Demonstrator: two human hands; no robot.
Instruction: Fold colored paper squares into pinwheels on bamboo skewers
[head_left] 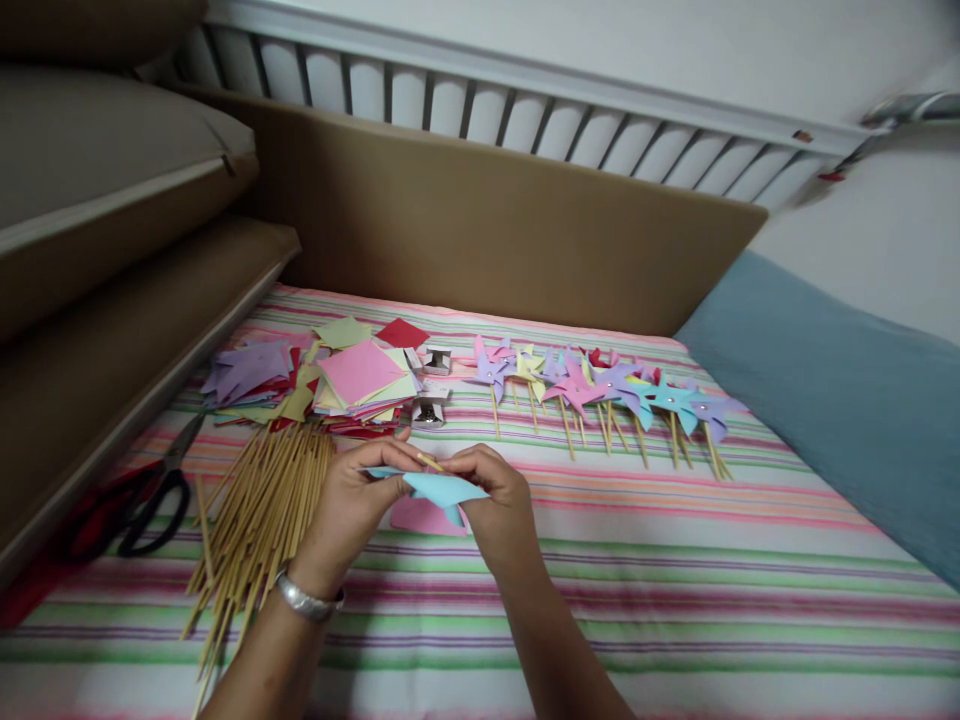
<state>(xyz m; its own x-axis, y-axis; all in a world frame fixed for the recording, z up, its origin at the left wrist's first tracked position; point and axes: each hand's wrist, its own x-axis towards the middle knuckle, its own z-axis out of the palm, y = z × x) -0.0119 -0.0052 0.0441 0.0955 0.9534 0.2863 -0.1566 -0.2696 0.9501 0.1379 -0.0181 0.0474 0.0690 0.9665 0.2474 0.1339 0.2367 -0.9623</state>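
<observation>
Both hands hold a light blue paper pinwheel (442, 489) in front of me, above the striped cloth. My left hand (367, 485) is closed on its left side, thumb below and fingers on top. My right hand (495, 490) grips the other side, with its fingertips at a short piece of wooden stick (430, 461) that shows at the top edge. How stick and paper are joined is hidden by the fingers. Beneath the pinwheel lies a pink paper piece (427, 517), partly covered by it.
Wooden sticks (262, 510) lie in a heap at left, beside black-handled scissors (161, 490). Behind are stacked paper squares (360, 372), cut purple papers (247, 372) and small open boxes (430, 409). Finished pinwheels (577, 385) lie in a row at right. Brown cushions (135, 270) stand left.
</observation>
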